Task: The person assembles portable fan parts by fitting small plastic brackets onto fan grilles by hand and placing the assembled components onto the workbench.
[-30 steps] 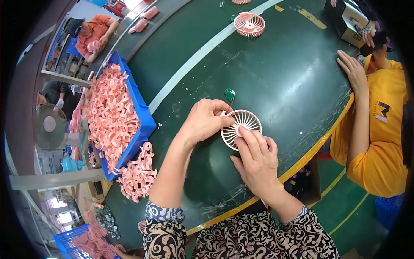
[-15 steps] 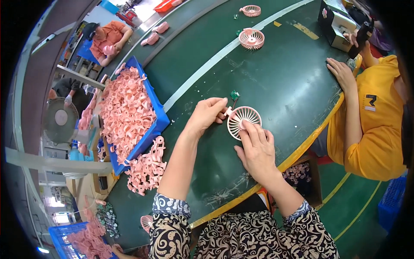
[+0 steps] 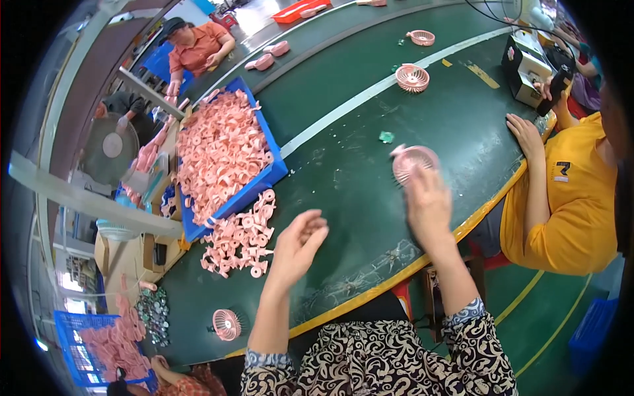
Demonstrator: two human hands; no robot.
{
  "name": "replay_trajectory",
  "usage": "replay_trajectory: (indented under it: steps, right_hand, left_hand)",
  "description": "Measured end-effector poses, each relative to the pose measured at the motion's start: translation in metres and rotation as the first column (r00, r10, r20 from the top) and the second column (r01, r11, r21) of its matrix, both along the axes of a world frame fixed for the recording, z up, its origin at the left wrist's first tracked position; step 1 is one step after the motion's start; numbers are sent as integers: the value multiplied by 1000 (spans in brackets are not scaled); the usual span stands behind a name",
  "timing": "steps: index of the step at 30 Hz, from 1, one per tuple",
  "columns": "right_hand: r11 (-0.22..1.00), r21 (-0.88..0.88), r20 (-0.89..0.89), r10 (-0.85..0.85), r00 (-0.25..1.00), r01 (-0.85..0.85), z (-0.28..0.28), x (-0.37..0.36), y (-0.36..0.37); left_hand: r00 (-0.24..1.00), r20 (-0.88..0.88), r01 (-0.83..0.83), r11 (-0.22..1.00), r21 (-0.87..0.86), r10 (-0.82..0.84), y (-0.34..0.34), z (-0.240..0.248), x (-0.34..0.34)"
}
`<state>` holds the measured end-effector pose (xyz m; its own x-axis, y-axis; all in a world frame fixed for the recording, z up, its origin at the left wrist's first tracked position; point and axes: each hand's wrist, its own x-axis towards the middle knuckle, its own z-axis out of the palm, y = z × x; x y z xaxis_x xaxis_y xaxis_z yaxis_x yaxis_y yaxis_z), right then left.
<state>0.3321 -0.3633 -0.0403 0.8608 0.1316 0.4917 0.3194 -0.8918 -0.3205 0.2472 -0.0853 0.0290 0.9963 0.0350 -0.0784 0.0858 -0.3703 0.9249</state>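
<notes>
My right hand (image 3: 430,210) is smeared by motion, its fingertips at the near edge of a round pink fan housing (image 3: 415,160) with a slatted grille. A small green circuit board (image 3: 386,136) lies just beyond the housing's short stub. Over the table to the left, my left hand (image 3: 298,247) holds nothing, its fingers loosely curled and apart from the thumb. Nearest to it is a loose pile of small pink plastic parts (image 3: 239,241). Another pink fan housing (image 3: 227,325) rests near the table's front edge.
A blue tray (image 3: 272,173) heaped with pink parts stands at left. Two more fan housings (image 3: 413,78) lie toward the far side. Green boards (image 3: 153,317) are piled lower left, near a blue basket (image 3: 69,356). A co-worker in yellow (image 3: 561,191) sits at right, forearm along the table edge.
My left hand has let go of the fan housing's stub and drawn back toward me. My right hand and the housing have moved to the right. The view has shifted as well.
</notes>
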Motion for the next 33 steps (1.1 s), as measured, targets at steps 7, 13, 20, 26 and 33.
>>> replay_trajectory:
  steps: [7,13,20,26,33]
  right_hand:
    - [991,92,148,78,986,-93,31,-18,-1]
    - [871,209,-6,457,890,-446,30,-65,83]
    - [757,199,-109,648,754,-622,33,-91,159]
    - [745,299,-206,660,722,-596,35,-96,218]
    - [723,201,-259,690,676,-661,17,-81,236]
  left_hand:
    - [842,151,-533,842,84,518,92,-7,-165]
    - [582,426,-810,539,229,693,125,-17,-256]
    - [555,500,-831,474,293,664,126,-30,-298]
    - [713,421,-701,576,420,561,118,-45,-301]
    - [881,337,-434,849,302,331,73,-44,-266]
